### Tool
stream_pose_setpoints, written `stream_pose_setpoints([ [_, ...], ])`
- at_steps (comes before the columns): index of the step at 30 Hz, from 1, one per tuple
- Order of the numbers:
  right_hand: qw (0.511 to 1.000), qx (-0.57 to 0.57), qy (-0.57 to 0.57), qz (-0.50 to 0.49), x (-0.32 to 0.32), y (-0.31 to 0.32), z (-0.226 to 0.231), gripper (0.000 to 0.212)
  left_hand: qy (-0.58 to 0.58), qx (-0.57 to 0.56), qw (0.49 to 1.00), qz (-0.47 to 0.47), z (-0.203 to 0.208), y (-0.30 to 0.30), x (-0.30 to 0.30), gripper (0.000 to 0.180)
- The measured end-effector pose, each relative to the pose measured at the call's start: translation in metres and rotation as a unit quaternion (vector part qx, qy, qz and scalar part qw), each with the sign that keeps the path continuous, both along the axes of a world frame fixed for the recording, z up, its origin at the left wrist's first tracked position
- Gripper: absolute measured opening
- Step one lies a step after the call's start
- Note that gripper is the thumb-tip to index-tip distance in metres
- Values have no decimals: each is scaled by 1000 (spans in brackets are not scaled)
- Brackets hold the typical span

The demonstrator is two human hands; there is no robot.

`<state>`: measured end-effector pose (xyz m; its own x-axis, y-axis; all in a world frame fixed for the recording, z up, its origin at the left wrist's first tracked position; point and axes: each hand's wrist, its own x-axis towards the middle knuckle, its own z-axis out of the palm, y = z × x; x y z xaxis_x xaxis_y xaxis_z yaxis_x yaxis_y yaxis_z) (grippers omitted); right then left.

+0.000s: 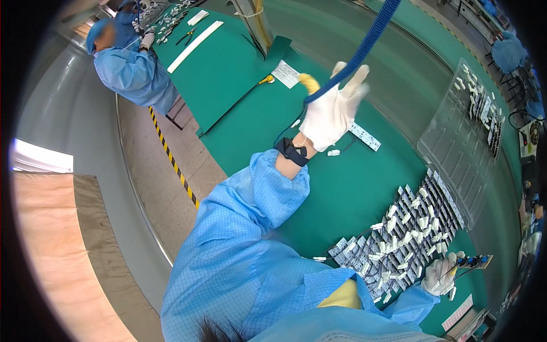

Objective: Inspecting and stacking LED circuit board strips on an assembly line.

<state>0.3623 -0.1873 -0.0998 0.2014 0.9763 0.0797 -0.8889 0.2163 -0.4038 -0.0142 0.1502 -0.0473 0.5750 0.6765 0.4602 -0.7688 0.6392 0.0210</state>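
Note:
My left hand, in a white glove with a yellow cover on the thumb, is raised over the green mat with its fingers spread. A blue coiled cord crosses in front of it, and a thin blue lead runs down to the black wrist strap. Below that hand lies a white strip board with a white connector. At the lower right my gloved right hand grips the end of a narrow board with dark blue parts. Beside it lie many strip boards with black wires and white connectors.
A clear plastic tray with more wired boards stands at the right. A yellow-ended black cable and a paper slip lie on the green mat. Another person in blue works at the far left, near pliers.

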Motion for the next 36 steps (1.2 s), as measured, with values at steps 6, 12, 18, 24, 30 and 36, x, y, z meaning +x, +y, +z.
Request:
stream_pose_setpoints([
  [6,1000,15,-9,-13,-1,-1,-3,36,-6,-84,996,43,-21,13,-16,49],
  [12,997,-23,-24,-76,2,-7,-6,35,179,-184,951,174,44,-19,-1,19],
  [18,993,-32,-30,-106,-1,-3,-5,32,-4,-62,998,20,-13,0,-18,18],
  [24,997,6,-58,-56,1,-1,-5,32,5,-53,999,12,-13,0,-18,15],
  [30,999,16,-43,-11,8,-2,-10,35,34,-56,998,22,-9,-4,-17,14],
  [36,999,18,-30,36,2,3,1,34,114,124,986,-4,-7,-9,-21,18],
])
